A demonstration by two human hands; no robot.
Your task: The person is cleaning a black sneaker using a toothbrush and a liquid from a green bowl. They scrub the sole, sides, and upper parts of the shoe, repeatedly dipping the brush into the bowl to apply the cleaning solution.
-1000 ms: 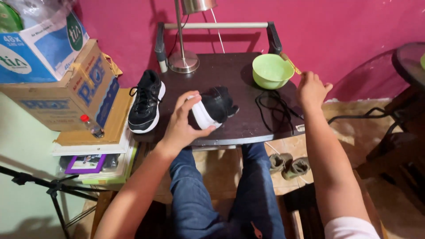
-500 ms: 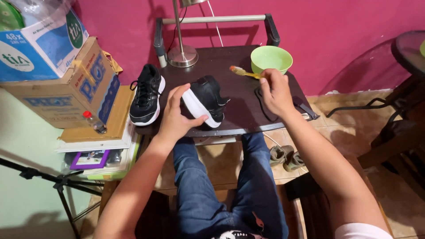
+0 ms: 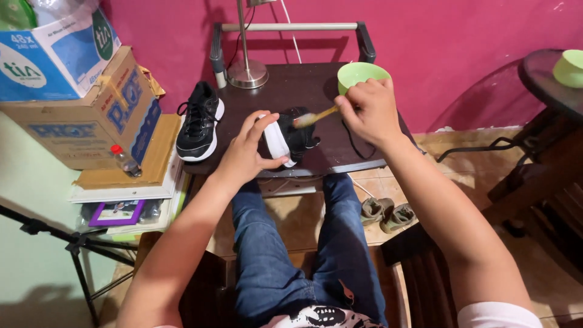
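Note:
My left hand point(image 3: 249, 149) grips a black sneaker with a white sole point(image 3: 290, 137), held on its side over the dark table point(image 3: 291, 91). My right hand point(image 3: 369, 109) holds a small brush with a yellow handle point(image 3: 316, 116), and its bristles touch the sneaker's upper. The matching black sneaker point(image 3: 198, 121) stands upright on the table's left side. A light green bowl point(image 3: 359, 74) sits just behind my right hand. Black laces point(image 3: 355, 143) lie loose on the table under my right wrist.
A metal lamp base point(image 3: 246, 74) stands at the table's back. Stacked cardboard boxes point(image 3: 91, 103) and a small bottle point(image 3: 126, 161) crowd the left. A tripod leg point(image 3: 73, 243) is lower left. Small shoes point(image 3: 384, 212) lie on the floor. Another green bowl point(image 3: 569, 67) rests on a dark round table at right.
My right hand took the brush from by the green bowl and brought it to the sneaker. The left hand turned the sneaker a little.

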